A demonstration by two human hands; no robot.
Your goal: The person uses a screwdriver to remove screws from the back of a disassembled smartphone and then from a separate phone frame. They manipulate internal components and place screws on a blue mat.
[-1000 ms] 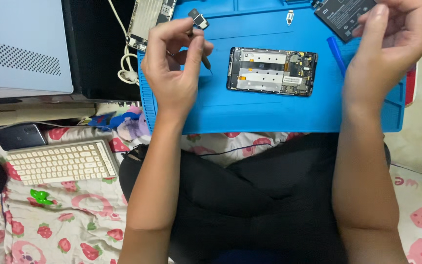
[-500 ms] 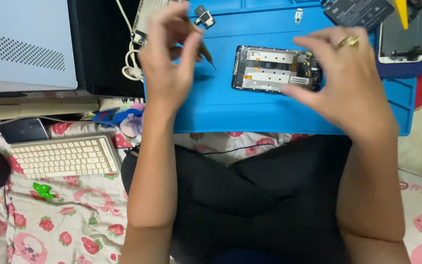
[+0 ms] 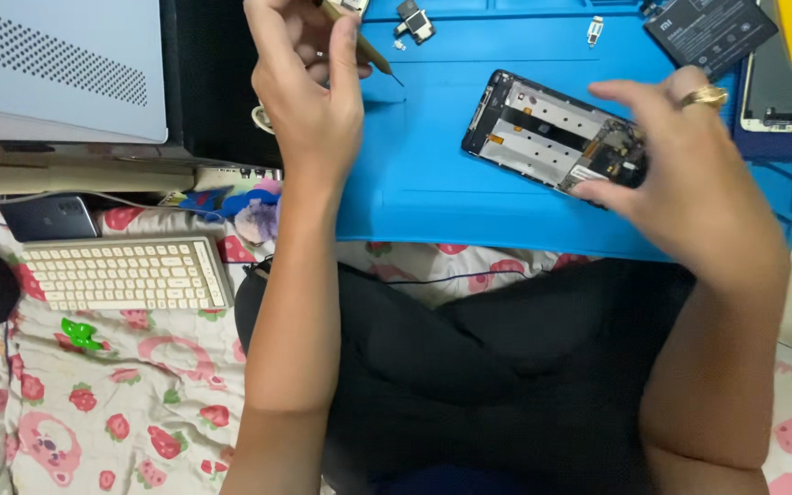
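An opened phone with bare inner parts lies tilted on a blue work mat. My right hand, with a gold ring on one finger, grips the phone's right end between thumb and fingers. My left hand is at the mat's upper left corner, pinching a thin pointed tool whose tip hovers over the mat, apart from the phone.
A black battery, a yellow pry tool and another phone lie at the mat's top right. Small loose parts sit near the top edge. At left are a grey box, a dark phone and a white keyboard.
My right hand left the battery at the top right, came down onto the opened phone and took hold of its end; the phone now lies tilted. My left hand stayed near the mat's corner.
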